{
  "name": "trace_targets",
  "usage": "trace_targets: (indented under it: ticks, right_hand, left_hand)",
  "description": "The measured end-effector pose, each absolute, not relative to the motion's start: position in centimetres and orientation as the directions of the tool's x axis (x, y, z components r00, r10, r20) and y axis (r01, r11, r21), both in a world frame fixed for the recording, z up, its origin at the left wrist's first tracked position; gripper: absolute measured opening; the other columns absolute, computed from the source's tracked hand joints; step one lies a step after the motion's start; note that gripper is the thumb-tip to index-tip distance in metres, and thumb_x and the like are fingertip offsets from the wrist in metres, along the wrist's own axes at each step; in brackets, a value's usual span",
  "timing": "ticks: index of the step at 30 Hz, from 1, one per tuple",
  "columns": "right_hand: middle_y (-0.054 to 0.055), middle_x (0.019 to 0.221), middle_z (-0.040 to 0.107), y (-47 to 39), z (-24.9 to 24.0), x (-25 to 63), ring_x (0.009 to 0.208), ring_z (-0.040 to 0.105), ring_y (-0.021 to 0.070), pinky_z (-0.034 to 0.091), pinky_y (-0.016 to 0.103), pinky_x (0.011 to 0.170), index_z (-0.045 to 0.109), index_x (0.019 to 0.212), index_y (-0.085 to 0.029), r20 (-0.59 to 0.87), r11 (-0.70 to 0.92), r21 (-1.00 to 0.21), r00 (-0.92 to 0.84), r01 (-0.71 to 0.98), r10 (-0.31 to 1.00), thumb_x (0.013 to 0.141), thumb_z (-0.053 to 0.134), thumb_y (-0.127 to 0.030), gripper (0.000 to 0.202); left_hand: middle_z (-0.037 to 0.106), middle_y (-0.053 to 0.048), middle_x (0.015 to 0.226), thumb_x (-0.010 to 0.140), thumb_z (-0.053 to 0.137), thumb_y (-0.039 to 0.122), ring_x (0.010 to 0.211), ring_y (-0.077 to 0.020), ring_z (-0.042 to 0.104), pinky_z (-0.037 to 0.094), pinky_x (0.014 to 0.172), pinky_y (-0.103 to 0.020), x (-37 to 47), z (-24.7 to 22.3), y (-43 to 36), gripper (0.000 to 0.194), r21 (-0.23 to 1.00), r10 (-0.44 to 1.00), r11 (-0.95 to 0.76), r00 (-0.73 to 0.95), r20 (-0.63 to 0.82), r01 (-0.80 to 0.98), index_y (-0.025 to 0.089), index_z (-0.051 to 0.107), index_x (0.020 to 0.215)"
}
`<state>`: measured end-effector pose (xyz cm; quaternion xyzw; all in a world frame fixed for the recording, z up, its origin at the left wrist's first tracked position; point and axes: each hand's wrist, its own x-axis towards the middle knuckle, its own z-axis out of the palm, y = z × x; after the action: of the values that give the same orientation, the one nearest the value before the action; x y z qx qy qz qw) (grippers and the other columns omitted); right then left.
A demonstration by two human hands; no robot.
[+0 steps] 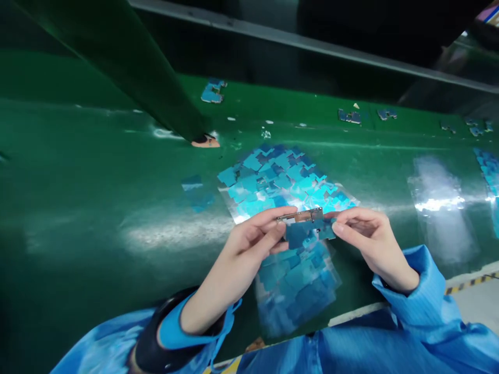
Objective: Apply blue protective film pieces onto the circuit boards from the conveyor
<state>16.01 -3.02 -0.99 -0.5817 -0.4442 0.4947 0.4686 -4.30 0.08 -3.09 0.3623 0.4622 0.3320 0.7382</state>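
Observation:
Between my two hands is a small circuit board (pixel 302 234) with blue film over much of its face and bare metal parts along its upper edge. My left hand (pixel 253 236) pinches its left end between thumb and fingers. At the right end, the thumb and forefinger of my right hand (pixel 364 231) close on a blue corner of the board. Below and beyond the board, many thin blue film pieces (pixel 273 176) lie heaped on clear plastic sheets on the green table (pixel 97 166).
A dark green post (pixel 148 67) slants down to the table at the upper left. Along the back edge lie several small boards, one blue (pixel 213 91) and one darker (pixel 350 116). A clear plastic sheet (pixel 440 197) and more blue pieces (pixel 489 171) lie at the right.

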Motion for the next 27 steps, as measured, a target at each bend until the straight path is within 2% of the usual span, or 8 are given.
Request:
trace_targets:
  ticks: [3, 7, 11, 13, 16, 20, 24, 27]
  right_hand:
    - [-0.002, 0.069, 0.073, -2.9, -0.8, 15.6, 0.062, 0.068, 0.0116, 0.060, 0.024, 0.063, 0.073, 0.072, -0.023, -0.149, -0.157, -0.986, 0.117, 0.063, 0.982, 0.068, 0.079, -0.028, 0.009]
    - [-0.003, 0.068, 0.073, -2.9, -0.3, 15.5, 0.061, 0.069, 0.0113, 0.061, 0.022, 0.062, 0.073, 0.072, -0.023, -0.132, -0.150, -0.981, 0.143, 0.125, 0.981, 0.068, 0.078, -0.023, 0.007]
    - [-0.003, 0.067, 0.072, -2.9, 0.2, 15.5, 0.060, 0.069, 0.0126, 0.061, 0.023, 0.056, 0.072, 0.072, -0.023, -0.134, -0.159, -0.966, 0.130, 0.205, 0.982, 0.069, 0.078, -0.026, 0.007]
    - [-0.003, 0.068, 0.073, -2.9, 0.4, 15.6, 0.060, 0.069, 0.0124, 0.060, 0.022, 0.054, 0.072, 0.072, -0.023, -0.128, -0.155, -0.961, 0.129, 0.229, 0.983, 0.069, 0.078, -0.023, 0.006]
    - [-0.003, 0.070, 0.073, -3.0, 0.7, 15.8, 0.060, 0.069, 0.0117, 0.059, 0.019, 0.052, 0.072, 0.072, -0.024, -0.118, -0.150, -0.953, 0.135, 0.263, 0.984, 0.070, 0.077, -0.017, 0.008]
    - [-0.003, 0.070, 0.073, -2.9, 0.9, 16.0, 0.060, 0.068, 0.0104, 0.058, 0.016, 0.051, 0.073, 0.073, -0.022, -0.098, -0.129, -0.947, 0.118, 0.294, 0.988, 0.069, 0.076, -0.010, 0.013]
    - [-0.004, 0.070, 0.073, -3.0, 0.9, 16.0, 0.058, 0.066, 0.0079, 0.055, 0.013, 0.050, 0.073, 0.073, -0.022, -0.085, -0.114, -0.950, 0.110, 0.291, 0.990, 0.069, 0.075, -0.006, 0.017]
    - [-0.004, 0.068, 0.072, -3.1, 0.9, 15.8, 0.056, 0.065, 0.0077, 0.055, 0.014, 0.049, 0.073, 0.074, -0.023, -0.082, -0.115, -0.946, 0.119, 0.302, 0.990, 0.070, 0.074, -0.007, 0.016]
  left_hand:
    - [0.076, -0.005, 0.104, 0.073, 0.075, 0.038, 0.091, -0.0265, 0.072, 0.062, 0.073, -0.033, -4.5, -2.8, -0.1, 0.031, 0.827, 0.819, 0.523, 0.389, -0.421, -0.207, 0.027, 0.075, 0.102]
    - [0.074, -0.004, 0.110, 0.075, 0.069, 0.026, 0.098, -0.0299, 0.070, 0.064, 0.075, -0.038, -4.6, -2.4, -0.1, 0.024, 0.786, 0.802, 0.551, 0.436, -0.407, -0.280, 0.027, 0.077, 0.098]
    - [0.073, -0.002, 0.112, 0.074, 0.066, 0.016, 0.097, -0.0289, 0.071, 0.062, 0.080, -0.041, -4.8, -2.1, -0.1, 0.034, 0.806, 0.784, 0.536, 0.503, -0.365, -0.250, 0.029, 0.075, 0.104]
    - [0.074, 0.000, 0.110, 0.072, 0.066, 0.013, 0.091, -0.0260, 0.073, 0.061, 0.082, -0.039, -5.0, -1.8, 0.0, 0.041, 0.841, 0.785, 0.500, 0.520, -0.338, -0.207, 0.032, 0.073, 0.108]
    - [0.077, -0.001, 0.100, 0.070, 0.068, 0.010, 0.081, -0.0241, 0.075, 0.062, 0.080, -0.038, -5.0, -1.2, 0.1, 0.045, 0.883, 0.786, 0.450, 0.529, -0.321, -0.133, 0.029, 0.072, 0.110]
    - [0.078, -0.001, 0.092, 0.073, 0.068, 0.011, 0.081, -0.0206, 0.075, 0.060, 0.079, -0.029, -4.9, -0.5, -0.1, 0.044, 0.905, 0.801, 0.421, 0.493, -0.338, -0.063, 0.026, 0.069, 0.114]
    - [0.079, 0.003, 0.092, 0.076, 0.065, 0.010, 0.081, -0.0138, 0.075, 0.057, 0.078, -0.016, -4.6, -0.3, -0.6, 0.039, 0.900, 0.818, 0.425, 0.468, -0.335, -0.098, 0.027, 0.069, 0.111]
    - [0.079, 0.005, 0.091, 0.076, 0.063, 0.007, 0.082, -0.0117, 0.074, 0.056, 0.077, -0.012, -4.4, -0.4, -0.7, 0.040, 0.901, 0.829, 0.413, 0.463, -0.312, -0.132, 0.028, 0.070, 0.109]
